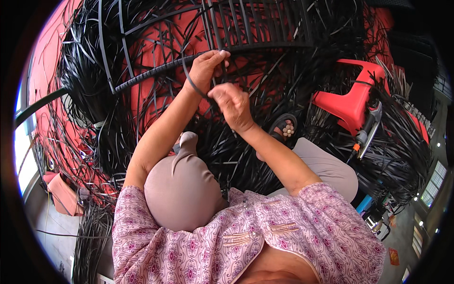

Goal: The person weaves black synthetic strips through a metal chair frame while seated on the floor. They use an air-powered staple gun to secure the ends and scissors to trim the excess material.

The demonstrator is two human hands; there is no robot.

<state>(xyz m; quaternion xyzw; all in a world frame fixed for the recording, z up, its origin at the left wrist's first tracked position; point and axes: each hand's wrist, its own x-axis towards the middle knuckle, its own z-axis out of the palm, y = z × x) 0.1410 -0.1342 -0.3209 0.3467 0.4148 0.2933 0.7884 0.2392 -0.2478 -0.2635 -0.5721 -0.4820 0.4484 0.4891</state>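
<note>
A black frame (163, 71) with an edge bar wound in dark strip stretches across in front of me. My left hand (206, 68) is closed at this bar, its thumb and fingers pressed together over a dark strip. Just below and to the right, my right hand (232, 105) has its fingers curled in a pinch. A dark grey flat strip (188, 78) bends down from the bar, past my left wrist, to the fingertips of my right hand. Its end is hidden there. Parallel strips (246, 23) span the frame's far part.
Loose black strips (101, 123) lie in thick heaps around the frame over red material. At right, a red plastic stool (352, 102) lies among strips, with a grey power tool (371, 125) against it. A pinkish-brown bag-like object (65, 195) sits at far left. My knees are bent below the frame.
</note>
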